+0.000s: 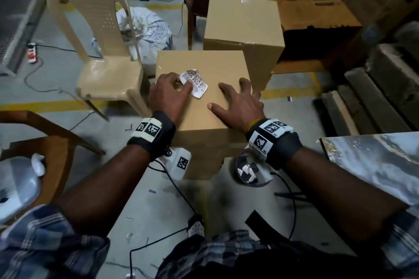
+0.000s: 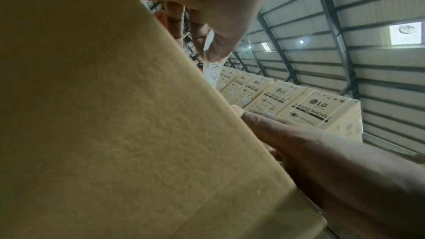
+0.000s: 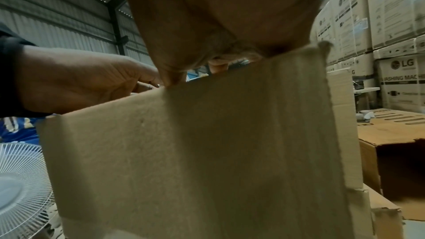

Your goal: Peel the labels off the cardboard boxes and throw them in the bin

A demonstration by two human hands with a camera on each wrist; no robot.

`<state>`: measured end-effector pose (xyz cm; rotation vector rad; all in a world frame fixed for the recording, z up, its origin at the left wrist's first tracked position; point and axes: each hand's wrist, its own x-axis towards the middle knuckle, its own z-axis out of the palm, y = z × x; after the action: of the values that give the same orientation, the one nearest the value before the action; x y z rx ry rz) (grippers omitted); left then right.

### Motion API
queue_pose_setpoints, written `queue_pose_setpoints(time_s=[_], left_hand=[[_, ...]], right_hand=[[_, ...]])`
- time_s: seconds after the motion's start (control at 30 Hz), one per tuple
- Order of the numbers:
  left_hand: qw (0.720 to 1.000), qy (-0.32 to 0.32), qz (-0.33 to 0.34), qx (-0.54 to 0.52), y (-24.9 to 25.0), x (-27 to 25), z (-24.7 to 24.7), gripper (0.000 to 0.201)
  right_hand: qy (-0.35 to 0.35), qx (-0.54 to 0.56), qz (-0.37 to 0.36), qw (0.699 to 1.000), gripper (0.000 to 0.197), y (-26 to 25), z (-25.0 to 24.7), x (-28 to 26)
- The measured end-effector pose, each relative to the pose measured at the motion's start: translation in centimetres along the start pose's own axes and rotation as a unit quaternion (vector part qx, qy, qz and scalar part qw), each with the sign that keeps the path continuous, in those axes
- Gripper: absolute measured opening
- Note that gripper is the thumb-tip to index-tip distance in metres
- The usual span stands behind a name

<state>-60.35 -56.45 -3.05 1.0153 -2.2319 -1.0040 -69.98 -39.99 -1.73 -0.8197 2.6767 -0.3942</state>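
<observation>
A cardboard box [image 1: 204,108] stands right in front of me, with a second box [image 1: 242,20] just behind it. A white label [image 1: 197,81] with printed codes lies on the near box's top, its left end lifted and curled. My left hand [image 1: 184,85] pinches that lifted end between thumb and fingers. The left wrist view shows the label [image 2: 212,72] hanging from my thumb above the box side [image 2: 115,115]. My right hand [image 1: 229,95] lies flat with spread fingers on the box top, right of the label. In the right wrist view my palm [image 3: 218,15] presses the box edge [image 3: 207,152].
A beige plastic chair [image 1: 106,52] stands left of the boxes, and behind it is a white sack [image 1: 152,31] with crumpled paper. A brown chair [image 1: 45,138] is near left. A large open carton [image 1: 317,7] sits back right. Cables cross the floor. A white fan [image 3: 20,188] is nearby.
</observation>
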Motion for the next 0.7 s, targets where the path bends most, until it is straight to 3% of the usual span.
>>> queue_pose_setpoints(time_s=[0.2, 0.4, 0.53, 0.7], left_hand=[[0.997, -0.028, 0.009, 0.072, 1.2, -1.5, 1.4, 0.013], [0.998, -0.004, 0.029, -0.053, 3.6, -3.9, 3.3, 0.027], [0.996, 0.001, 0.046, -0.077, 7.5, -6.9, 6.6, 0.018], [0.987, -0.051, 0.071, -0.134, 13.7, -11.3, 12.7, 0.010]], right_hand=[[-0.032, 0.016, -0.024, 0.999, 0.073, 1.8, -0.3, -0.2], [-0.029, 0.125, -0.082, 0.988, 0.070, 5.4, -1.8, -0.8], [0.000, 0.200, -0.096, 0.975, 0.068, 10.0, -3.4, -2.0], [0.030, 0.259, -0.092, 0.961, 0.066, 18.1, -4.4, -3.1]])
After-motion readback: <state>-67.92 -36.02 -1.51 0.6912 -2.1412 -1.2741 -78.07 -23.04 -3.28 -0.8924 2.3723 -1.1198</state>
